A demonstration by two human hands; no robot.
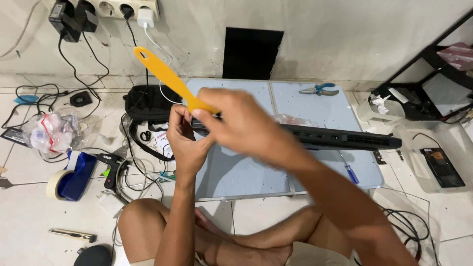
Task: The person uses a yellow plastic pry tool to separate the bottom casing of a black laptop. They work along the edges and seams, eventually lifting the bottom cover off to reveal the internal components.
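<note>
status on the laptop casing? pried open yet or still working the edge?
Done: tools are out, pliers and a screwdriver lie on the blue table. In hand: the right hand holds a yellow pry tool at the black laptop end, which the left hand grips. Left: no panel visibly off; the seam is hidden.

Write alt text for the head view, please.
Right hand grips a yellow plastic pry tool at the corner of a black laptop held on edge over a low blue table; left hand steadies that corner.
</note>
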